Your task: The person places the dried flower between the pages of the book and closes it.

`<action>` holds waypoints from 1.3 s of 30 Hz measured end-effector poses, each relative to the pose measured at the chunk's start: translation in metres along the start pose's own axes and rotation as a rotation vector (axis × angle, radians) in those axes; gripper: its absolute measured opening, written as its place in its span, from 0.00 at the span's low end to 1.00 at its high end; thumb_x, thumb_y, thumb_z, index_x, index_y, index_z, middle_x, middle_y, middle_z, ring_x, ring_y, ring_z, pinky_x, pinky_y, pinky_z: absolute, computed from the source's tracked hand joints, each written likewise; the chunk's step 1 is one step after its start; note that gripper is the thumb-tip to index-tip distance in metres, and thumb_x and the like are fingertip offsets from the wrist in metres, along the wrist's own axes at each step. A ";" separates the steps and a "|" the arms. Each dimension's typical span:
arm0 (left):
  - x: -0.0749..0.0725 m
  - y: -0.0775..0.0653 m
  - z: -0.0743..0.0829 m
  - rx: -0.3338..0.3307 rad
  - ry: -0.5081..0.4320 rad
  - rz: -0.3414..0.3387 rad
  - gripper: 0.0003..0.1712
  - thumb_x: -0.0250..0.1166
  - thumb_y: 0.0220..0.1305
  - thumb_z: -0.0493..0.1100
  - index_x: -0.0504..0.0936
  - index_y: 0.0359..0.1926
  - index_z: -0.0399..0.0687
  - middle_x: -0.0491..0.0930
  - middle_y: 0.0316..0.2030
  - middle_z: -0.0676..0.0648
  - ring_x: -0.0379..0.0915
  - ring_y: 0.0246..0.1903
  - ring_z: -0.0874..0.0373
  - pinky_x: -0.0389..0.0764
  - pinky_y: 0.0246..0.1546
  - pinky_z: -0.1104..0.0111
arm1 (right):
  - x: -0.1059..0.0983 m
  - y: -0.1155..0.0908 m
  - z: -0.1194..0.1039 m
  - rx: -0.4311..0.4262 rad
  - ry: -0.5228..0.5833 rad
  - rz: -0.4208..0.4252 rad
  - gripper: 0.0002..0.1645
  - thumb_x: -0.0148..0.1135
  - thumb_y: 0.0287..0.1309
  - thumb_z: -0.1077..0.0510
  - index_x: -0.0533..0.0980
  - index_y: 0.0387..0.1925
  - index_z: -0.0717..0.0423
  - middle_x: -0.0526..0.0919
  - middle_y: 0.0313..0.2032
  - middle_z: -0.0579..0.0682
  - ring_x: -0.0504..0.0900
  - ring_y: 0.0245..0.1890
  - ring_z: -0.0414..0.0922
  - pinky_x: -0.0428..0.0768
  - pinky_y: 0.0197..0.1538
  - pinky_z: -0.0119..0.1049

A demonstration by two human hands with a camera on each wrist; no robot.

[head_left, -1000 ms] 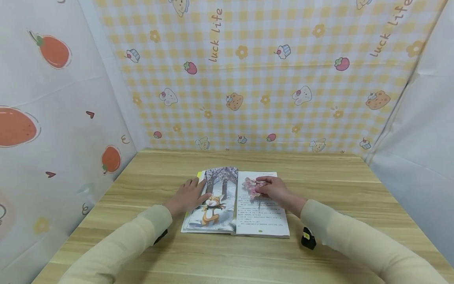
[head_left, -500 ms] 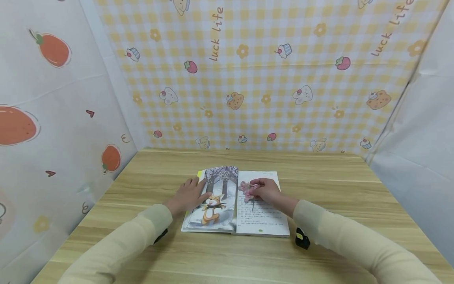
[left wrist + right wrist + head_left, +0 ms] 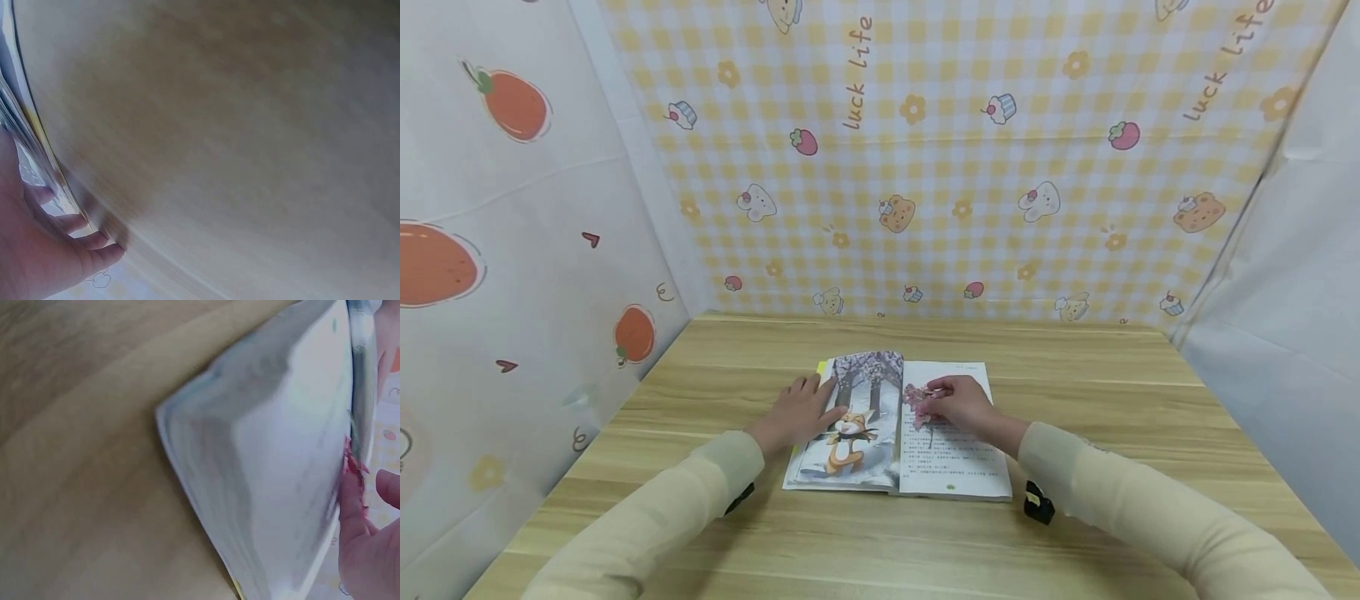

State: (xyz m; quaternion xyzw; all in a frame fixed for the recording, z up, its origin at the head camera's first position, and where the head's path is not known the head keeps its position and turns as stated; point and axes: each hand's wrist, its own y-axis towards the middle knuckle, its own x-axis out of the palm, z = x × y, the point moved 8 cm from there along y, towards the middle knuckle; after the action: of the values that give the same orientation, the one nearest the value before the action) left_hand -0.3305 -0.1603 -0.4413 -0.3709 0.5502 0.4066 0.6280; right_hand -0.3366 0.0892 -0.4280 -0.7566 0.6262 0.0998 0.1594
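An open picture book [image 3: 955,479] lies on the table, with an illustrated fox on its left page and print on its right. On the left page's outer edge my left hand [image 3: 797,411] rests, fingers spread; the left wrist view shows its fingertips along the book's edge. Above the right page, near the fold, my right hand [image 3: 961,406] pinches a pink flower sprig [image 3: 917,398] whose thin stem points toward me. Some petals are hidden behind the fingers. In the right wrist view, bits of the pink flower sprig [image 3: 352,459] show beside the index finger, close to the page.
The wood-grain table [image 3: 880,542] extends around the book on all sides. Behind it hangs a yellow checked cloth [image 3: 925,183], and a white cloth with fruit prints [image 3: 550,208] hangs at the left. Black wrist devices [image 3: 1039,503] sit under the sleeves.
My right hand has moved left across the right page with the pink flower sprig, nearer the fold, and shifted only slightly in the last half second. The left hand has stayed in place.
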 end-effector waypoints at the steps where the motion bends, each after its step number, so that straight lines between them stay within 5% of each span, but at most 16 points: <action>1: 0.000 0.000 0.000 -0.001 0.002 -0.003 0.41 0.44 0.74 0.63 0.55 0.74 0.40 0.58 0.66 0.31 0.56 0.63 0.33 0.63 0.57 0.41 | -0.002 -0.001 -0.001 -0.006 -0.010 -0.003 0.22 0.67 0.54 0.68 0.76 0.52 0.70 0.83 0.34 0.54 0.84 0.29 0.44 0.83 0.35 0.37; 14: 0.001 0.000 -0.001 0.012 -0.009 0.000 0.41 0.44 0.74 0.64 0.55 0.74 0.39 0.60 0.64 0.31 0.57 0.62 0.33 0.64 0.56 0.42 | -0.031 -0.003 0.002 -0.062 -0.181 -0.031 0.24 0.68 0.57 0.62 0.75 0.54 0.69 0.83 0.39 0.55 0.83 0.36 0.47 0.83 0.37 0.37; 31: 0.000 -0.001 -0.001 -0.043 -0.075 -0.050 0.43 0.45 0.73 0.64 0.51 0.75 0.42 0.49 0.70 0.26 0.45 0.68 0.31 0.54 0.63 0.40 | -0.070 -0.026 0.011 -0.508 -0.589 -0.144 0.31 0.69 0.59 0.53 0.73 0.60 0.65 0.76 0.58 0.60 0.71 0.61 0.59 0.68 0.61 0.56; 39: -0.002 -0.002 0.000 -0.067 -0.092 -0.080 0.42 0.44 0.73 0.64 0.50 0.76 0.42 0.47 0.70 0.24 0.42 0.70 0.31 0.49 0.66 0.42 | -0.071 -0.040 0.023 -0.692 -0.864 -0.228 0.42 0.58 0.64 0.38 0.66 0.67 0.64 0.68 0.66 0.59 0.65 0.66 0.58 0.63 0.65 0.54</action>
State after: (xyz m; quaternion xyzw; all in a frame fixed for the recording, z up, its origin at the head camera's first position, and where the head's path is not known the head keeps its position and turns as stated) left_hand -0.3283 -0.1612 -0.4392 -0.3942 0.4915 0.4162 0.6556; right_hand -0.3107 0.1697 -0.4198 -0.7181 0.3491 0.5821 0.1539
